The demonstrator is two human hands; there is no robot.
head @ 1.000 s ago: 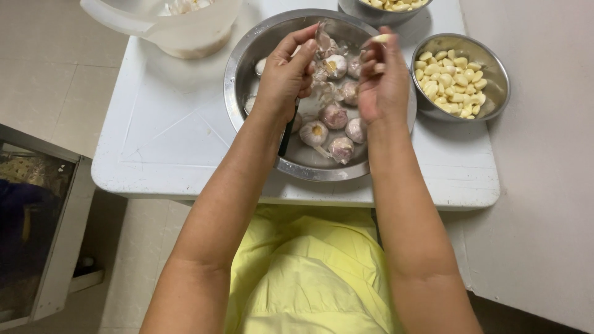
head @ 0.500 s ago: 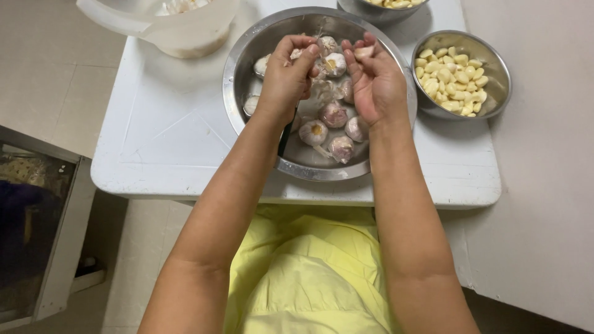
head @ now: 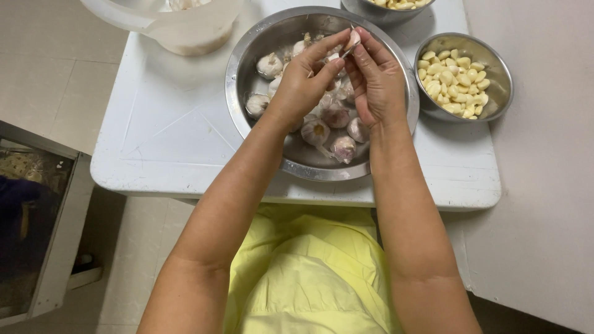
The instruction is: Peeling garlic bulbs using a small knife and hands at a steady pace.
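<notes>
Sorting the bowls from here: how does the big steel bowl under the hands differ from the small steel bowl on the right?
The big bowl holds whole, unpeeled garlic bulbs, white with purple tinges; the small bowl holds peeled, pale yellow cloves. The big bowl is much wider, its bulbs lying loosely; the small bowl's cloves are heaped together. Both hands, left and right, work a clove over the big bowl. Both bowls are round, shiny metal, on the white table.

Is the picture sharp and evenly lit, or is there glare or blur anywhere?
Head view: mostly sharp, soft even light; mild glare on the big bowl's rim; hands shade the garlic beneath; the clove at the fingertips is small and slightly soft; left floor corner dark.
</notes>
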